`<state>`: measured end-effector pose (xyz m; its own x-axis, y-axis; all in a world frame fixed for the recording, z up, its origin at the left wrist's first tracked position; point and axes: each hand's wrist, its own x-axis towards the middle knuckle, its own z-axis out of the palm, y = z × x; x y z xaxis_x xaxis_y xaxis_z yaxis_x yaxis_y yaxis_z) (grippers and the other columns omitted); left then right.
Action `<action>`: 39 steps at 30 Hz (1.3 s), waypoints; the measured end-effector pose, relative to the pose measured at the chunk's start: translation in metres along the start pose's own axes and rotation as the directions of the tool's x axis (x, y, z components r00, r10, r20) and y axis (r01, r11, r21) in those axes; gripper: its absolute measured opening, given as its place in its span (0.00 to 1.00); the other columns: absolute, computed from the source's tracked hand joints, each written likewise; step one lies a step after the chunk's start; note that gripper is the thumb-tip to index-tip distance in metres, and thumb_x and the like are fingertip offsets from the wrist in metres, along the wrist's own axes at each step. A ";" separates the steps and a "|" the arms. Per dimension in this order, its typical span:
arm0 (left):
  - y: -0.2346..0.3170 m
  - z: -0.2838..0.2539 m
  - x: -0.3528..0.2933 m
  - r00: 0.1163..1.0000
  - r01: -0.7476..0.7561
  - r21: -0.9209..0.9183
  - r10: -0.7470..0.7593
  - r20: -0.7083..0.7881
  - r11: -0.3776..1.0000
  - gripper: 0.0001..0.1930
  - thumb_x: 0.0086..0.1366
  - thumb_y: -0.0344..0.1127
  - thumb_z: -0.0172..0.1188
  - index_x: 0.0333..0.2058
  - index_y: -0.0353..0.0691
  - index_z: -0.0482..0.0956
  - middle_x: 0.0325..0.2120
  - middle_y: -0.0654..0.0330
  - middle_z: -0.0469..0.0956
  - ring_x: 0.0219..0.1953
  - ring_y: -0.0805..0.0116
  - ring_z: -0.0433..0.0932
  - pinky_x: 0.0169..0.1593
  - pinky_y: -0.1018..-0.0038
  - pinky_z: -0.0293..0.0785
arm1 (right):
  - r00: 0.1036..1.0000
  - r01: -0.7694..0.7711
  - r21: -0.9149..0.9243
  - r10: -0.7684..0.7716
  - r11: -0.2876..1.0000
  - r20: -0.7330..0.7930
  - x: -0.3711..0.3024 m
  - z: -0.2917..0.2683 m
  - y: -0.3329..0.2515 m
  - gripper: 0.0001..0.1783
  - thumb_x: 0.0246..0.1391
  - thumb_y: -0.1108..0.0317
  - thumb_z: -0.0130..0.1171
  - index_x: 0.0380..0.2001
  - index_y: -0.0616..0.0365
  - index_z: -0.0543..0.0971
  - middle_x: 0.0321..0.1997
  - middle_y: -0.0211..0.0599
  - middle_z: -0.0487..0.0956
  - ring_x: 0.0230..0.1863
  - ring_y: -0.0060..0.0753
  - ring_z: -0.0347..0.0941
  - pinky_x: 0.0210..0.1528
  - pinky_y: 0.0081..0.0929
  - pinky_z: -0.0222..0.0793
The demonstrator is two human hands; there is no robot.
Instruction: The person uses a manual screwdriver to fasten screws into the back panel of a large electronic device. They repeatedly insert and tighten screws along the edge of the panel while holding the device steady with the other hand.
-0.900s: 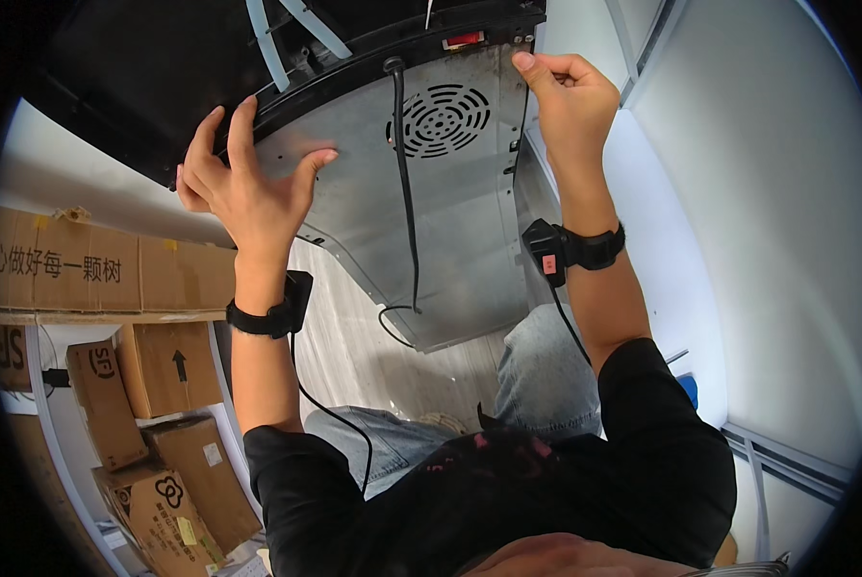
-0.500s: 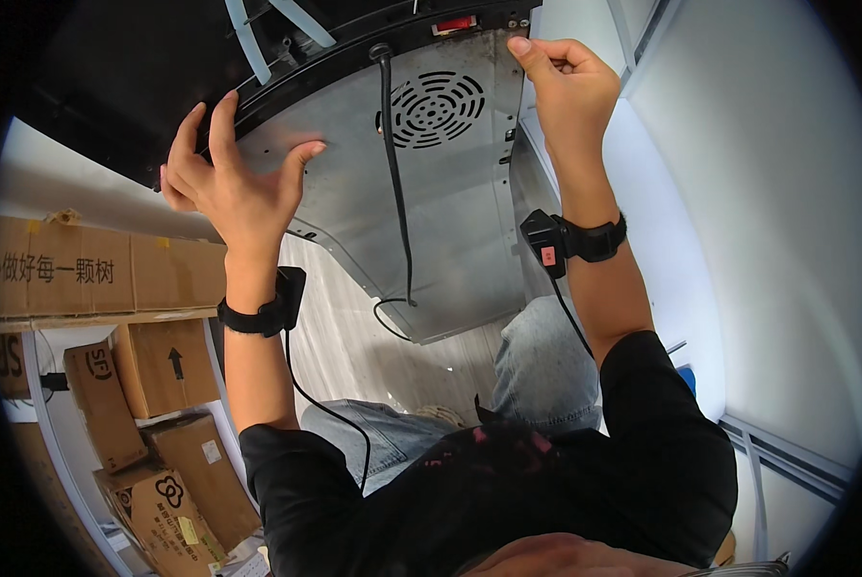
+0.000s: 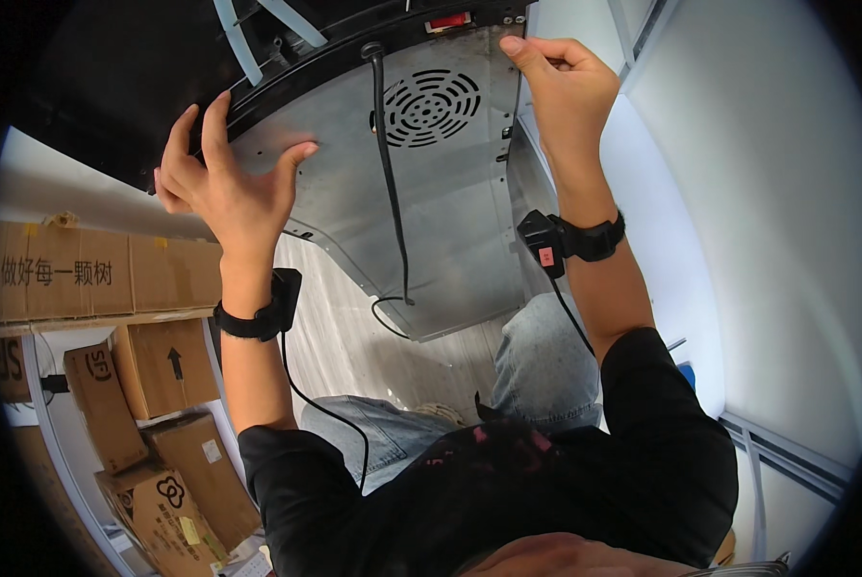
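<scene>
A large appliance stands in front of me, with a black body (image 3: 94, 87) and a grey metal panel (image 3: 450, 212). The panel carries a round slotted vent (image 3: 429, 109); a black power cord (image 3: 390, 183) hangs down across it. Above sits a red switch (image 3: 448, 21). My left hand (image 3: 229, 178) has its fingers spread against the black rim, its thumb held out over the panel. At the panel's upper right corner, my right hand (image 3: 575, 82) is closed, thumb against the curled fingers; anything between them is too small or hidden to make out.
Cardboard boxes (image 3: 171, 370) fill shelves on the left, with a long carton (image 3: 94, 274) above them. A white wall (image 3: 768, 192) runs along the right. My knees are close below the panel, over a pale wooden floor (image 3: 344, 337). Pale blue strips (image 3: 291, 21) lie on the black body.
The appliance and both hands sit very slightly further left in the picture. The pose of each hand is practically the same.
</scene>
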<state>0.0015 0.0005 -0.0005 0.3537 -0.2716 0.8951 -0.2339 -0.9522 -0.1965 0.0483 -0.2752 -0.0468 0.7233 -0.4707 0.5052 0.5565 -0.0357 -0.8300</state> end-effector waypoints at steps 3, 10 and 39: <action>0.001 -0.001 0.000 1.000 0.002 0.008 -0.002 0.010 1.000 0.42 0.37 0.64 0.70 0.51 0.51 0.73 0.51 0.59 0.63 0.50 0.60 0.59 0.54 0.62 0.45 | 1.000 0.012 0.001 -0.012 1.000 -0.003 0.000 0.000 0.001 0.12 0.40 0.67 0.73 0.22 0.64 0.80 0.17 0.27 0.76 0.18 0.12 0.65 0.21 0.11 0.59; 0.000 -0.001 0.000 1.000 -0.011 0.017 0.010 0.008 1.000 0.42 0.38 0.66 0.68 0.51 0.50 0.73 0.50 0.58 0.64 0.50 0.61 0.59 0.54 0.63 0.44 | 1.000 0.017 -0.029 -0.017 0.999 -0.009 -0.001 -0.002 -0.004 0.13 0.40 0.66 0.73 0.22 0.64 0.80 0.17 0.27 0.76 0.18 0.13 0.65 0.22 0.11 0.60; 0.001 0.000 0.001 1.000 0.012 0.020 -0.012 -0.017 1.000 0.40 0.39 0.66 0.68 0.49 0.48 0.74 0.49 0.59 0.65 0.51 0.63 0.62 0.55 0.62 0.44 | 0.990 -0.007 0.300 -0.036 0.954 0.139 -0.034 -0.020 0.009 0.08 0.53 0.77 0.59 0.38 0.62 0.77 0.28 0.33 0.79 0.31 0.21 0.76 0.37 0.14 0.70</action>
<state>0.0014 -0.0006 0.0004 0.3414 -0.2580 0.9038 -0.2117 -0.9580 -0.1935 0.0205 -0.2767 -0.0764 0.7526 -0.3417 0.5629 0.6483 0.2343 -0.7245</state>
